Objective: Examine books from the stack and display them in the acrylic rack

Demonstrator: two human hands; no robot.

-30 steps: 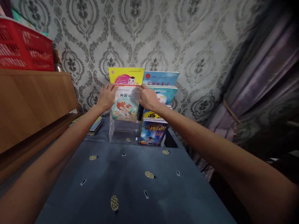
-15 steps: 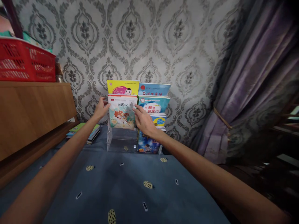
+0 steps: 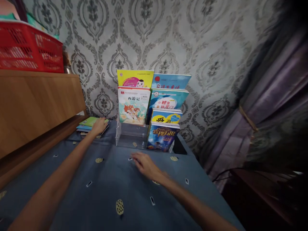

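My left hand (image 3: 99, 126) rests over the right side of a short stack of books (image 3: 84, 127), its fingers reaching across the green cover on top. My right hand (image 3: 144, 164) hangs over the blue cloth in front of the rack, fingers loosely bent and holding nothing. A clear tiered book rack (image 3: 131, 140) stands against the wall. On its left side, a white picture book (image 3: 134, 107) leans before a yellow book (image 3: 134, 77); the lower tiers there show bare plastic. A light-blue book (image 3: 172, 80), a teal book (image 3: 168, 98), a yellow-and-blue book (image 3: 166, 116) and a dark-blue book (image 3: 161, 138) fill the right side.
Blue patterned cloth (image 3: 79, 202) covers the table. To the left, a wooden cabinet (image 3: 38, 106) carries a red plastic basket (image 3: 31, 48). A purple curtain (image 3: 269, 99) hangs at the right, with a dark low surface (image 3: 255, 192) below it.
Both hands have come away from the white book, which stays in the rack. My left hand moved down-left to the stack; my right hand dropped toward the cloth. The view shifted closer.
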